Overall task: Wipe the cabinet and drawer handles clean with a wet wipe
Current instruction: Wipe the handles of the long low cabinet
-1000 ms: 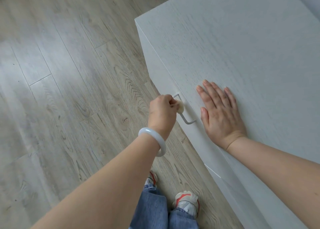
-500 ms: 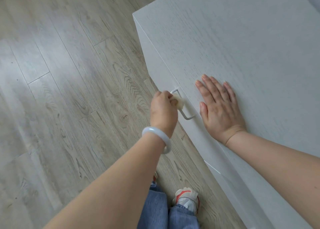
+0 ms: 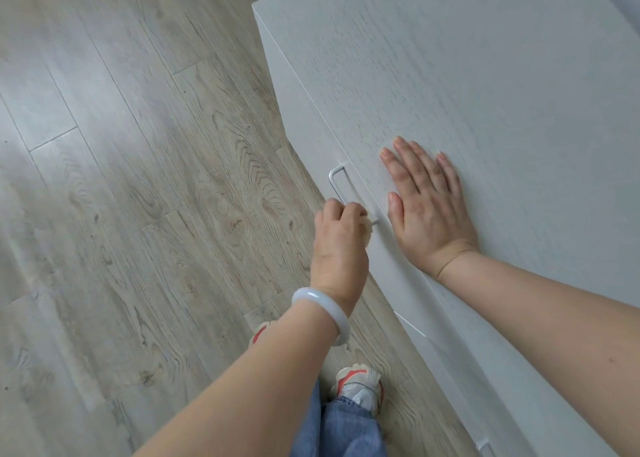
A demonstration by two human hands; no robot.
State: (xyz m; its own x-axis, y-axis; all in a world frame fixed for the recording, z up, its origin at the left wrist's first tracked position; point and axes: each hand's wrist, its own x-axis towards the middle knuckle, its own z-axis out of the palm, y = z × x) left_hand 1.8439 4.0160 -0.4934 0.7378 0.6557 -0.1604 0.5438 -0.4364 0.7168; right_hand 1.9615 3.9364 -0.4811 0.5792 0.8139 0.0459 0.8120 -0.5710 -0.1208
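We see the wet wipe (image 3: 366, 232) bunched at the near end of the metal handle (image 3: 336, 184) on the white cabinet (image 3: 485, 76) front. Our left hand (image 3: 341, 242) curls tightly round the wipe, a pale bangle (image 3: 322, 313) on its wrist. Our right hand (image 3: 427, 204) lies flat, fingers straight, on the cabinet top just right of it.

From my head camera the light is soft, even daylight, bright without harshness. A pale sheen washes the floor (image 3: 104, 145) from about 9 to 11 o'clock, bleaching the wood grain there. Shadows are faint and diffuse; only a slight darkening lies along the foot of the cabinet (image 3: 485, 93). The wide lens bends the plank lines near the edges. Focus is fairly sharp at centre, softer on the forearms at 5 and 7 o'clock.
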